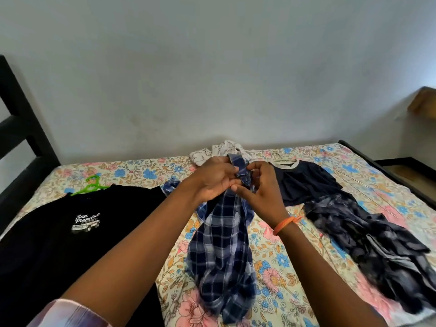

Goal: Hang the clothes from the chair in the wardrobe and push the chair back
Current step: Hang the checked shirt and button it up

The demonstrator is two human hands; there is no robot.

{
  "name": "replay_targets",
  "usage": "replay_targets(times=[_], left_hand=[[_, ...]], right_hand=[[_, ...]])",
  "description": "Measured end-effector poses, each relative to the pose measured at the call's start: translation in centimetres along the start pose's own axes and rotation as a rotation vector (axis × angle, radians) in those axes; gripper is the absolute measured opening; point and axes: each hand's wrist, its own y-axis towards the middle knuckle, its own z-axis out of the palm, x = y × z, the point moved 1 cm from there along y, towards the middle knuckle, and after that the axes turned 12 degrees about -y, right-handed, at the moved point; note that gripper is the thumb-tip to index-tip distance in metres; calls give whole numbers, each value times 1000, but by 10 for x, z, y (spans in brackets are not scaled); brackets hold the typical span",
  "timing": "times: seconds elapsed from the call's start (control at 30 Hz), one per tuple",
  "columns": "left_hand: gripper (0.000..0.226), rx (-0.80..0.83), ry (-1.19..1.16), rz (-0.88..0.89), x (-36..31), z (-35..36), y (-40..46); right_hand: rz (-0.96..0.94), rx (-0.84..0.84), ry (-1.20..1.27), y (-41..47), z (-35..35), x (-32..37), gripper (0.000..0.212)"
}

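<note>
A blue plaid shirt (221,251) is held up over the middle of the bed (271,267), its lower part draped on the floral sheet. The collar end is gripped by both hands: the left hand (213,179) is closed on the fabric from the left, and the right hand (262,187) pinches it from the right, fingers (256,167) curled round the cloth. An orange band (284,224) is worn on the right wrist. A black T-shirt (70,232) with white print is laid flat on the left of the bed, with a green hanger (90,185) showing at its neck. A navy T-shirt (304,182) with a pale collar is laid on the right, a hanger hook just visible at its neck. A dark mottled garment (372,246) is spread below it, toward the right edge. A white printed cloth (212,152) is bunched against the wall (212,67), behind the hands. A black bed frame (21,138) is seen at the left.
</note>
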Motion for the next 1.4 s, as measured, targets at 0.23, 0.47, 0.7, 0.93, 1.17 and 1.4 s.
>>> replay_targets(times=[0.23,0.47,0.7,0.93,1.17,1.4], left_hand=[[40,109,479,94,-16,14,-10],[26,138,625,185,-19,19,-16],[35,-61,1115,454,14,2,5],[35,-719,861,530,47,-49,25],[14,-1053,654,572,11,-85,8],[8,-1057,638,509,-9,-74,-12]], right_hand=[[-56,135,31,32,-24,12,62],[-53,308,16,48,-56,10,26],[-146,316,90,60,-88,34,28],[-3,180,443,67,-110,24,30],[-97,25,-469,74,-100,-29,38],[203,-239,-699,73,-97,-23,48]])
